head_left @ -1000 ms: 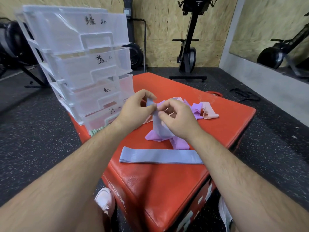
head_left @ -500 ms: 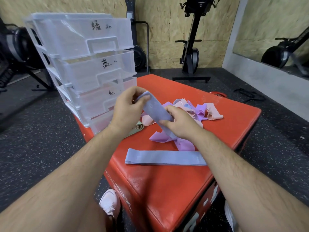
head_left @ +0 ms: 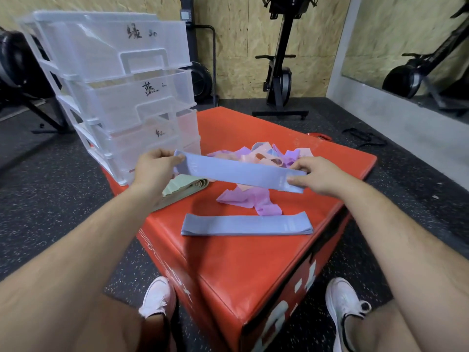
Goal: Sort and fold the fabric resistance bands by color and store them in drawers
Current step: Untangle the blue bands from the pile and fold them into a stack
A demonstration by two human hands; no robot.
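A blue fabric band (head_left: pixel 236 172) is stretched flat in the air between my hands, above the red box (head_left: pixel 253 262). My left hand (head_left: pixel 154 167) pinches its left end and my right hand (head_left: pixel 312 175) pinches its right end. Below it, a second blue band (head_left: pixel 246 224) lies flat near the box's front edge. A loose heap of purple and pink bands (head_left: pixel 256 158) sits behind, with one purple band (head_left: pixel 253 201) trailing forward. Folded green bands (head_left: pixel 182 188) lie beside the clear plastic drawer unit (head_left: pixel 114 80), whose labelled drawers stand at the box's left corner.
Black rubber gym floor surrounds the box. A rowing machine (head_left: pixel 279 80) stands at the back wall, other exercise gear (head_left: pixel 15 72) at the far left, and a mirror (head_left: pixel 418 52) on the right. My white shoes (head_left: pixel 157 298) flank the box's near corner.
My hands have moved apart and pulled the blue band out from a bunched, upright shape into a flat horizontal strip.
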